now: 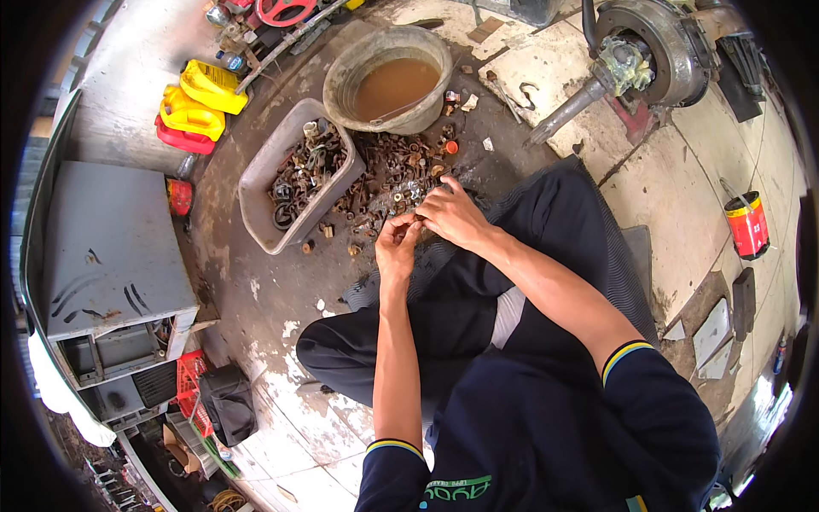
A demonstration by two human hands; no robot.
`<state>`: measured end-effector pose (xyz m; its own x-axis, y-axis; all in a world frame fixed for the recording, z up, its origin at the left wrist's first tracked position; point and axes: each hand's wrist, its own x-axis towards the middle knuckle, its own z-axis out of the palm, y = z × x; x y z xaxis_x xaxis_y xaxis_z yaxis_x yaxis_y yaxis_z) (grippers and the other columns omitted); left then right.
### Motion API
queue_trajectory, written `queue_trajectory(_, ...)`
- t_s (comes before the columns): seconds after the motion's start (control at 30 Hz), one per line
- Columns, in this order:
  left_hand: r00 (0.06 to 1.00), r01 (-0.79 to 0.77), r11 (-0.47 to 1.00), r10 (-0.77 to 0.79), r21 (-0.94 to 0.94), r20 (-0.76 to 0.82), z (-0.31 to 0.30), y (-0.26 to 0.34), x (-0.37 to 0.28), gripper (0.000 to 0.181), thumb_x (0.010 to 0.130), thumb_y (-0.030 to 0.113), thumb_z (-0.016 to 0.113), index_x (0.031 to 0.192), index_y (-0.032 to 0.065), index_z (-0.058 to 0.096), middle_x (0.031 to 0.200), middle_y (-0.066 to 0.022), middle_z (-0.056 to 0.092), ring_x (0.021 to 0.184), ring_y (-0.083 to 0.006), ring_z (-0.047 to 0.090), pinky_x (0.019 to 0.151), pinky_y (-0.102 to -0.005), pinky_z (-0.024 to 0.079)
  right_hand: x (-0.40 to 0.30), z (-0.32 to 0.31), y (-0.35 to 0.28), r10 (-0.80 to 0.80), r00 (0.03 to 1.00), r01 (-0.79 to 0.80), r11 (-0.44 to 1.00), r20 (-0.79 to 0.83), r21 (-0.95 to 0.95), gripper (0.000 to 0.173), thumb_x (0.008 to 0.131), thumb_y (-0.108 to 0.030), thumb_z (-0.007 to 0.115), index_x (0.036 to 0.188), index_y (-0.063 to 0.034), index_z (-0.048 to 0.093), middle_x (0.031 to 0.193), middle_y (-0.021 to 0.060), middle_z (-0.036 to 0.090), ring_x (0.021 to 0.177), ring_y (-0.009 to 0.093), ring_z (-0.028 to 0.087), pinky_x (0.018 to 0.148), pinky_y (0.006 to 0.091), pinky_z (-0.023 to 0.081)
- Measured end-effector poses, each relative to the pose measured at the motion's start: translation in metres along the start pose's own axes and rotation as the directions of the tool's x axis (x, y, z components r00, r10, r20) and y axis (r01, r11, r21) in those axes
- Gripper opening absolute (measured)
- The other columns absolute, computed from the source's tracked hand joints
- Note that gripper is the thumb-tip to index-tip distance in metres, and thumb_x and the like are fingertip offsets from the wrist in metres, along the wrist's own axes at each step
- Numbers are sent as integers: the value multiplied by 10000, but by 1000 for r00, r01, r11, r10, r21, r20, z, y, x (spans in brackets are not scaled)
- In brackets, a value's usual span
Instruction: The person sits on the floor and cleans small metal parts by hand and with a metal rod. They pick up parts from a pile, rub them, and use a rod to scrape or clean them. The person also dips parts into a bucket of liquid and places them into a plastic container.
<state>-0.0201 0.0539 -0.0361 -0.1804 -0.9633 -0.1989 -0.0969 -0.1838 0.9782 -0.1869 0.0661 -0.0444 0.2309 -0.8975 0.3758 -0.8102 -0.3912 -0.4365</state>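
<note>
Both of my hands meet above a heap of rusty bolts and nuts (pixel 403 157) on the floor. The fingertips of my left hand (pixel 395 248) pinch a small dark metal part (pixel 419 218), mostly hidden by the fingers. From the other side, my right hand (pixel 453 214) has its thumb and fingers on the same part. Left of the heap, a grey plastic tub (pixel 257 214) holds more rusty hardware, with some rings and a pale fitting among it. Beyond the heap stands a round basin (pixel 339 105) with murky brown water in it.
A greasy wheel hub and axle shaft (pixel 566 114) lie at the upper right. An open-topped red can (pixel 748 225) stands on the tiles. To the left are yellow jugs (pixel 192 114) and a grey metal cabinet (pixel 115 243). An orange cap (pixel 452 147) lies by the heap.
</note>
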Motion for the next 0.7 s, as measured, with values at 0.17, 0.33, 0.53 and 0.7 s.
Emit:
queue_trajectory(0.17, 986, -162, 935, 162, 316, 27, -2, 2, 2, 206, 892, 104, 690, 1076, 19, 651, 960, -38, 685, 868, -123, 623, 798, -274, 491, -1, 2, 2, -4, 1000, 4, 1000, 0, 4, 144, 851, -177, 655, 976, -111, 631, 917, 19, 600, 991, 211, 565, 1048, 478, 333)
queue_trajectory(0.33, 952, -301, 877, 300, 376, 63, -2, 0, 3, 207, 875, 76, 681, 1069, 10, 651, 957, -84, 690, 890, -169, 638, 808, -310, 501, -4, 6, 3, -22, 1000, 22, 1000, -15, -5, 120, 842, -162, 656, 944, -113, 616, 903, 27, 587, 984, 221, 562, 1046, 476, 338)
queue_trajectory(0.53, 839, -496, 646, 528, 580, 129, -1, 1, 4, 125, 877, 88, 673, 977, 19, 644, 902, -121, 665, 828, -260, 633, 774, -378, 488, -5, 6, 2, -20, 1000, 19, 998, -3, -67, 147, 845, -194, 667, 976, -128, 653, 918, 9, 612, 997, 200, 567, 1058, 488, 335)
queue_trajectory(0.7, 799, -486, 480, 583, 730, 149, 3, 3, 0, 154, 882, 165, 672, 979, 52, 633, 870, -98, 642, 841, -287, 609, 899, -430, 415, -6, 3, 0, -2, 1000, 1, 997, -17, -78, 146, 840, -190, 680, 971, -130, 659, 867, 2, 602, 966, 184, 572, 1063, 477, 330)
